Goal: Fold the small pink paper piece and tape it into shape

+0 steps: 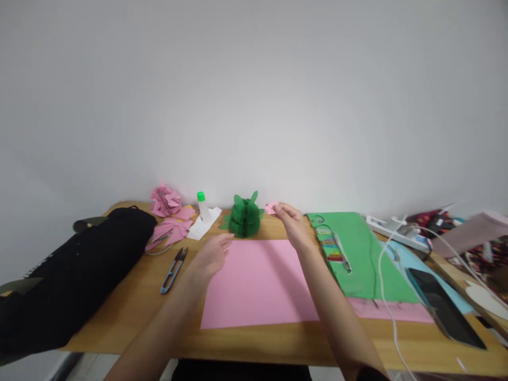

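Note:
Between the thumb and fingers of my right hand (290, 216) is a small pink paper piece (271, 208), raised to the right of a green pleated paper figure (245, 218). That figure stands upright, with leaf-like green pieces at its top and sides. My left hand (214, 254) hovers near the left edge of a pink paper sheet (257, 291), fingers stretched out and nothing in them. The sheet lies flat in front of the figure. Left of my left hand rest blue-handled thread snips (173, 271).
A green-capped glue bottle (203, 207) stands on white paper beside pink paper pieces (172, 228). A black bag (95, 264) covers the left side. On the right are green paper (357, 254), a phone (444, 307), a white cable (384, 296) and a power strip (397, 233).

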A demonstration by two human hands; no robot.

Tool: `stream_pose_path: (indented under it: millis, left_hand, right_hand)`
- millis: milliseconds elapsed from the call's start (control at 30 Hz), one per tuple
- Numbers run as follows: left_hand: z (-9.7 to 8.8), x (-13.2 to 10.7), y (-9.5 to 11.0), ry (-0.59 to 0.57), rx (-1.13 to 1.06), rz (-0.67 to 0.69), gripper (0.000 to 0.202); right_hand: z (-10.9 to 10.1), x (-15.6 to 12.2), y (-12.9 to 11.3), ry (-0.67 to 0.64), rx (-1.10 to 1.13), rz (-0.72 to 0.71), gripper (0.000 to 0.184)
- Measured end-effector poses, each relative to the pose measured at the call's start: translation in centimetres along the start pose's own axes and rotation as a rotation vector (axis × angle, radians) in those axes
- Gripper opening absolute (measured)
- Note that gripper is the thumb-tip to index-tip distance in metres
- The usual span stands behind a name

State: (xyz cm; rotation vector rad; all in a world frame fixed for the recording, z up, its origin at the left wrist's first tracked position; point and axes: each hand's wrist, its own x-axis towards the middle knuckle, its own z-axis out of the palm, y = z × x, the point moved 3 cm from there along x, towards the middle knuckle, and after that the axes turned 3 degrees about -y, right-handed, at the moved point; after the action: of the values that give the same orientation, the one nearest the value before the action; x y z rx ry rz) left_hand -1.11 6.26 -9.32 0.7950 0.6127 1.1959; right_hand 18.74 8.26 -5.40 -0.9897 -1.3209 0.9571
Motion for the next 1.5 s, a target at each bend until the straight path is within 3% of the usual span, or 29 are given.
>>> stream_pose_path:
  millis: [67,200,367,467,700,833,933,1200,1400,1500]
  left_hand:
    - [1.5,-1.0,1.2,0.034,0.101,0.048,0.013]
    - [6.1,-1.8,4.5,-0.006,0.259,0.234,0.023]
    - [9.2,-3.0,6.8,-0.123,0.4,0.444,0.016]
    - [9.5,-3.9,6.9,-0.161,0.539,0.607,0.002]
    - [9.6,-4.8,7.5,-0.183,0.728,0.97,0.013]
    - [9.6,-5.5,8.2,-0.12,0.938,1.284,0.019]
    - [9.8,-6.0,8.3,-0.064,1.091,1.447,0.02]
    - [10.0,-7.0,8.2,-0.015,1.181,1.495,0.019]
    - [9.8,-6.9,8.2,-0.085,1.192,1.522,0.018]
    - [9.8,-7.0,8.1,-0.098,1.172,1.554,0.016]
  right_hand:
    - [0.1,-1.6,-2.6,0.052,0.002,-0.069,0.027]
    - [1.8,-4.5,-7.4,0.092,-0.011,-0.247,0.022]
    - [3.2,-6.7,-9.5,0.068,-0.073,-0.413,0.016]
    - [3.2,-7.2,-9.6,0.057,-0.119,-0.467,0.024]
    - [2.9,-7.8,-10.6,0.004,-0.359,-0.627,0.029]
    - [2.5,-8.2,-11.2,0.08,-0.398,-0.673,0.043]
    - [2.4,-8.5,-11.7,0.16,-0.426,-0.775,0.044]
    - [2.0,-8.4,-12.4,0.17,-0.59,-0.933,0.033]
    - [1.9,-8.7,-13.3,0.043,-0.721,-0.876,0.032]
    - [1.9,-8.8,-13.4,0.046,-0.735,-0.863,0.028]
